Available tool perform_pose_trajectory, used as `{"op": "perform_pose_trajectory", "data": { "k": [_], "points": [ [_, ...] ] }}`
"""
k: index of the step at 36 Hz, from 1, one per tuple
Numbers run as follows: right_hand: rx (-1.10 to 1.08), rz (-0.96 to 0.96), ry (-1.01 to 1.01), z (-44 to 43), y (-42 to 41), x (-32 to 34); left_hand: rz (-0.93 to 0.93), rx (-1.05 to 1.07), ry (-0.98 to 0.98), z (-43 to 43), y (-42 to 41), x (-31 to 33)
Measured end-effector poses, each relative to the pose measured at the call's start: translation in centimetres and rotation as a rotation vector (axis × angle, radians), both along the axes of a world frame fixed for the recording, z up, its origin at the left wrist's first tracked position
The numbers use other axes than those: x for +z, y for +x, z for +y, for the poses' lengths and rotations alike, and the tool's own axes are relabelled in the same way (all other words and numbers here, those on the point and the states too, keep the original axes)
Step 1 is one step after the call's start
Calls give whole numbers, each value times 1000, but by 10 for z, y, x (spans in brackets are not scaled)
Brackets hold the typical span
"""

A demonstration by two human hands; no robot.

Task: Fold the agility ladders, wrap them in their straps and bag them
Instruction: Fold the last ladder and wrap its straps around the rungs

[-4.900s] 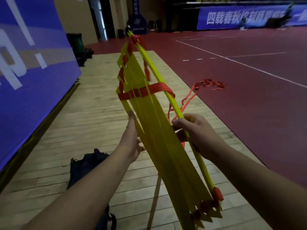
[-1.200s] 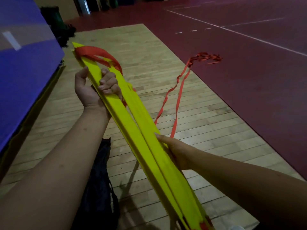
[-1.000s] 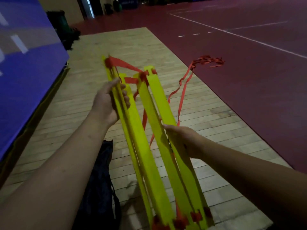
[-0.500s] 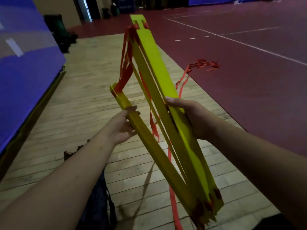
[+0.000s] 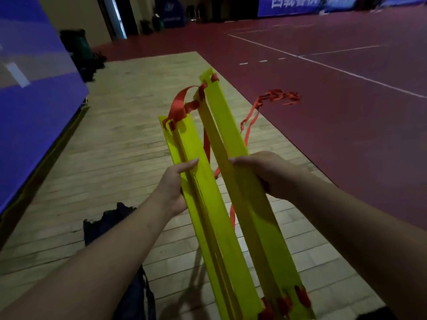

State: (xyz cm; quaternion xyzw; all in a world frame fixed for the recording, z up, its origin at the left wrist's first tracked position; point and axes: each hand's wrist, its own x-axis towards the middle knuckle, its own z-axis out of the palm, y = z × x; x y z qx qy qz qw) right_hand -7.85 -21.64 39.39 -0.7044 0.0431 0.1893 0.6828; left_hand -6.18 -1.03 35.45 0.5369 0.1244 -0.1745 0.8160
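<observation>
Over the floor (image 5: 111, 162), the ladder (image 5: 227, 128) is held split into two bundles, joined by straps (image 5: 179, 105): one is gripped by the left hand (image 5: 172, 188), the other by the right hand (image 5: 265, 172).

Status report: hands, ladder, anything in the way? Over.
Left hand holds one stack of yellow plastic ladder rungs, right hand the other. Red fabric strap trails loose on floor. Dark fabric bag on floor.

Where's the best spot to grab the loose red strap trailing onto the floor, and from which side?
Probably pinch the red strap close beside the right rung stack, coming from the right with your right hand: there it hangs free, clear of rungs.
</observation>
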Motion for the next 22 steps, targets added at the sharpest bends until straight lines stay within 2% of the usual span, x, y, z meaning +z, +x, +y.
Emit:
{"op": "perform_pose_trajectory", "data": {
  "k": [3, 7, 11, 15, 17, 22],
  "points": [
    [26, -63, -129, 2, -2, -2, -24, 29, 66, -4, 0, -1],
    [56, -85, -143, 8, -7, 4, -22, 112, 158, -9, 1, -2],
    [51, -81, -139, 8, -1, -6, -4, 191, 45, -6, 2, 2],
    [47, -52, -85, 13, -10, -1, -28, 131, -28, -4, 1, 9],
    [83, -53, -35, 13, -12, -1, -40, 121, -17, -5, -1, 11],
    [168, -95, 28, 18, -12, -2, -50, 191, -138, -3, -2, 9]
  ]
}}
